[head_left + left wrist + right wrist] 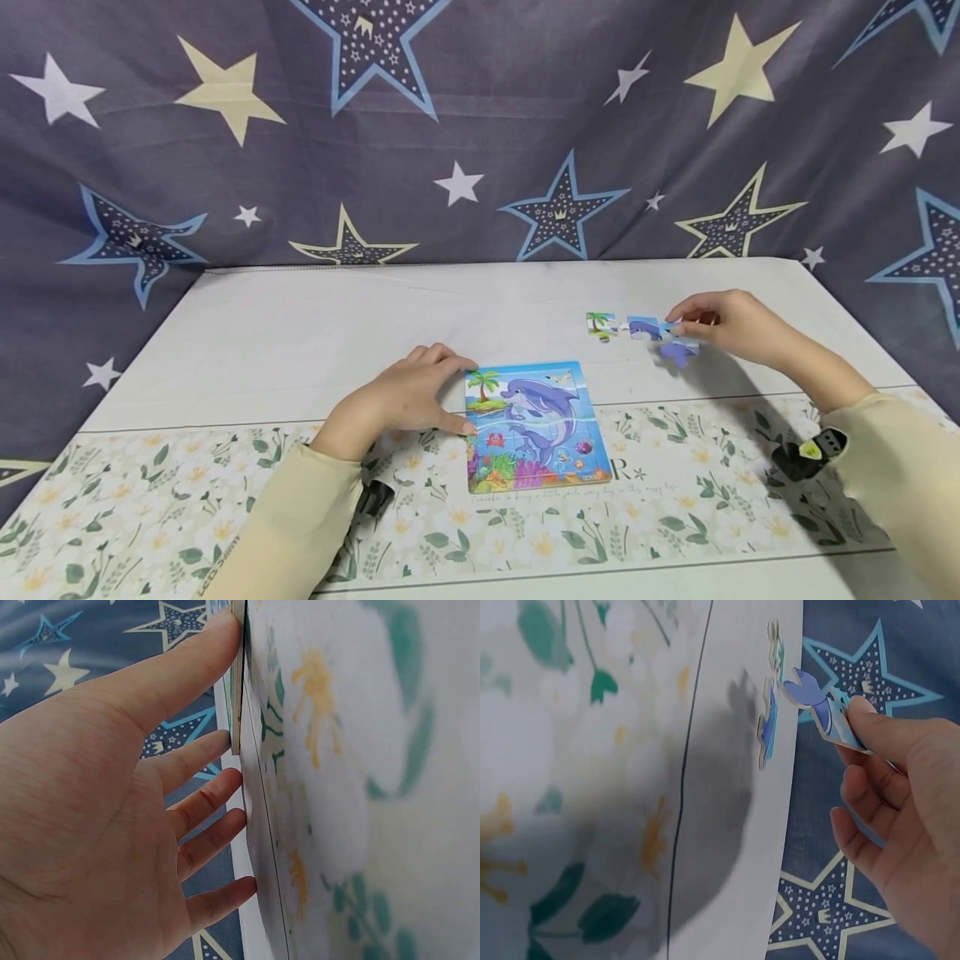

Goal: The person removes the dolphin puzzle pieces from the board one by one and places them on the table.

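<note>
A square dolphin jigsaw board [536,425] lies flat on the table. My left hand [405,400] is at its left side, thumb and forefinger spread along the edge. In the left wrist view the thumb [180,679] touches the board's edge [237,712], and the other fingers are spread. At the back right, my right hand [750,329] pinches a blue and purple jigsaw piece [829,712] between thumb and fingers, lifted off the table. Beside it lie a palm-tree piece [600,324] and a dolphin piece [642,327].
The white table [337,325] has a flowered strip [262,500] across its front, under the board. A dark star-printed cloth [480,125] hangs behind the table. Small dark devices are strapped at the left wrist [375,497] and right wrist [806,454].
</note>
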Motion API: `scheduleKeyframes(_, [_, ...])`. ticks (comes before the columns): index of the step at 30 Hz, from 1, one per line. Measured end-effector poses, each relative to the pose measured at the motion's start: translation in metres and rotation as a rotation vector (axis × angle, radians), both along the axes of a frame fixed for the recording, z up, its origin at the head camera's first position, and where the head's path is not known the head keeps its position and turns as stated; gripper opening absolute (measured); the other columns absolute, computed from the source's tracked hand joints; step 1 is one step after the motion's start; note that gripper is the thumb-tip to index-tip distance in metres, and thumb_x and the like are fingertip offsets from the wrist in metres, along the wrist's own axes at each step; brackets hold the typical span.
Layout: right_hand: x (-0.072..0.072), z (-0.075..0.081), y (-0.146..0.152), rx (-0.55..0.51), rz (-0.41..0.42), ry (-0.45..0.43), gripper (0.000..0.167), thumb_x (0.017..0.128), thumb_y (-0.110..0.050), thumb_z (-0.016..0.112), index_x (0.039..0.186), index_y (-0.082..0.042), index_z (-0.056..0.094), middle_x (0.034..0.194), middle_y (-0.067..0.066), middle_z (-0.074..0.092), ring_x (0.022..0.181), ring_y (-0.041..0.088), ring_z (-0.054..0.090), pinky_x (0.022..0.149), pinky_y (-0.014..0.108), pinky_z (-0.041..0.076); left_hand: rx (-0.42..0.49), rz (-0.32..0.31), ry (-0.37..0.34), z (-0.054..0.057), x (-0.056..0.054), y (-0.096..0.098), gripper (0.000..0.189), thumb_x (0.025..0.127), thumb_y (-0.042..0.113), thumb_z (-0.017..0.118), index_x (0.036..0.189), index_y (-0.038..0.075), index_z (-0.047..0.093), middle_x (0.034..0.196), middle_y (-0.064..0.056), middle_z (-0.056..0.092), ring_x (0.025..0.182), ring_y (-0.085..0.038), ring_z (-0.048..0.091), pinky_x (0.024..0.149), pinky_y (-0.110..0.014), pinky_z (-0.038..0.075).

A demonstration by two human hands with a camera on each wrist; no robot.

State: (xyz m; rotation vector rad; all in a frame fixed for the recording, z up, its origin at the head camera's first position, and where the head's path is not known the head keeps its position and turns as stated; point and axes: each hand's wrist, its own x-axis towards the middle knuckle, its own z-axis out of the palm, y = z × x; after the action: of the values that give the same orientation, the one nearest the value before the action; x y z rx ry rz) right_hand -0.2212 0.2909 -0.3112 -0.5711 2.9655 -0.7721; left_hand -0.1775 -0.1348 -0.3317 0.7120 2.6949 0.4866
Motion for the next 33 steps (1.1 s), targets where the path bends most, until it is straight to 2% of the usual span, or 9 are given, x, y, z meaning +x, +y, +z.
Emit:
scheduleKeyframes(16, [-0.015,-0.012,0.018,0.021,-0.041,0.087,0.016,0.095,-0.014,0.069,0.106,-0.003,0.074,0.088,0.004,0.070,0.070,0.017,0.053,0.057,0.027,0.043,0.000,0.009,-0.009,0.000,0.002,0.000,0.084,0.080,0.052,0.079,0.149,0.019,0.045,0.143,-0.005,0.042,0.135,-0.030,0.036,0.110,-0.053,0.032])
scheduleKeyframes(26, [-0.024,-0.015,0.020,0.040,-0.047,0.071,0.014,0.096,-0.010,0.065,0.105,-0.003,0.073,0.088,0.005,0.070,0.073,0.018,0.055,0.063,0.030,0.044,-0.006,0.011,-0.010,0.002,0.002,0.000,0.083,0.081,0.052,0.078,0.149,0.019,0.044,0.143,-0.006,0.041,0.135,-0.031,0.036,0.110,-0.054,0.033])
scheduleKeyframes(33, [-0.030,-0.017,0.020,0.049,-0.061,0.026,0.016,0.098,-0.010,0.064,0.107,-0.001,0.072,0.091,0.008,0.071,0.077,0.021,0.059,0.066,0.033,0.047,-0.008,0.014,-0.011,0.002,0.002,0.001,0.083,0.080,0.052,0.078,0.149,0.020,0.044,0.144,-0.005,0.041,0.135,-0.030,0.036,0.110,-0.053,0.033])
